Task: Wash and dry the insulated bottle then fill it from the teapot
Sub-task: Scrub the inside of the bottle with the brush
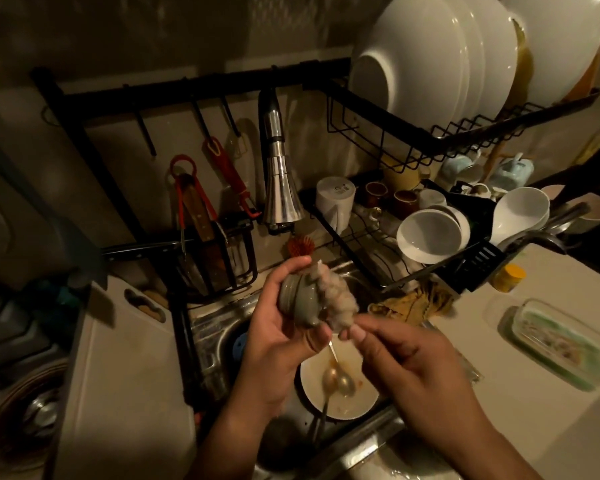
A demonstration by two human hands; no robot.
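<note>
Left hand (278, 330) curled round grey-green bottle piece (297, 301), held tilted above sink (212, 327). Piece glossy and wet, ribbed ring seen at left end; lid or body cannot be told. Pale sudsy scrubber (335, 299) pressed against right side, lower end pinched by right hand (413, 368). Dirty plate (361, 400) with spoons (336, 379) seen below in sink.

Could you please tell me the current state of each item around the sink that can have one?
Left hand: grips the bottle piece over the sink.
Bottle piece: held, scrubber against it.
Right hand: pinches the scrubber's lower end.
Scrubber: sudsy.
Tap: no water visibly running.
Plate: in the sink, soiled.
Spoons: lying on the plate.
White mug: upside down in the rack.
</note>
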